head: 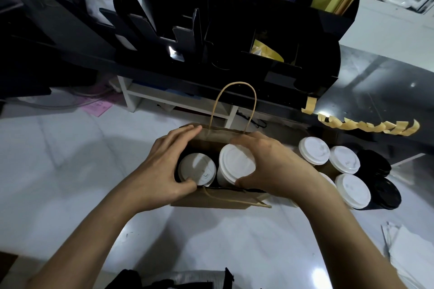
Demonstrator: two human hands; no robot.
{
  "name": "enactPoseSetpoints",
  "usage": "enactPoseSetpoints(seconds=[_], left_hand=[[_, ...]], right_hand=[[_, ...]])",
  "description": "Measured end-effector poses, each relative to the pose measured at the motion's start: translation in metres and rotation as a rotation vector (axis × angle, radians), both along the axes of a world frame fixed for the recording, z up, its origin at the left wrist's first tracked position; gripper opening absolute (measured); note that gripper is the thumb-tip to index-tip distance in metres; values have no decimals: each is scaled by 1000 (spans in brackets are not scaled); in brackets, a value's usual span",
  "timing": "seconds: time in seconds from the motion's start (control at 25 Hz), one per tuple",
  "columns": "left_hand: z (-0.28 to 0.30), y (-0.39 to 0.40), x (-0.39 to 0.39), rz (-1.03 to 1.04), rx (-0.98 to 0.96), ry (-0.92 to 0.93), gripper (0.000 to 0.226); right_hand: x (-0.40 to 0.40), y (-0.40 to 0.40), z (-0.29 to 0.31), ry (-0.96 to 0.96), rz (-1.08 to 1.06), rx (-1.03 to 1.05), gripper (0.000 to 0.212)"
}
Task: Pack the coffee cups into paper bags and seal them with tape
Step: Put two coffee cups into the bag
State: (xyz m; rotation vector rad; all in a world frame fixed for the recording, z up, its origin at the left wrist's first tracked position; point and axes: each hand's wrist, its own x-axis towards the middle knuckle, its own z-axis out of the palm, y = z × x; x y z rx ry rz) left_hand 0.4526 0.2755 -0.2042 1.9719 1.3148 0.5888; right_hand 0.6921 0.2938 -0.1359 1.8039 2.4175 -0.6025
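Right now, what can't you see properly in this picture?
All in the head view:
- Whether the cups are full: white lids cover them.
- Bottom of the paper bag: cups and both hands block it.
- Right hand: fingers look blurred.
- One cup right of the bag: mostly behind the right arm.
- Papers: cut off by the right edge.

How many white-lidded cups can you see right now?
5 clearly: two in the paper bag, one left and one gripped by the right hand at; three beside it. Another may be hidden.
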Motion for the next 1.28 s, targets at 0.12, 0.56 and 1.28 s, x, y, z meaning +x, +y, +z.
enactPoseSetpoints(seconds=[0.12,0.56,1.28], left_hand=[[0,1,1,1,-2,-1,99],[-1,1,1,0,11,-3,97],[0,1,0,-1,6,-14,96]], right_hand=[[0,3,-12,-58,-2,-32,81],[-9,12,-49,-299,50,28,71],[-20,25,-68,-431,65,28,50]])
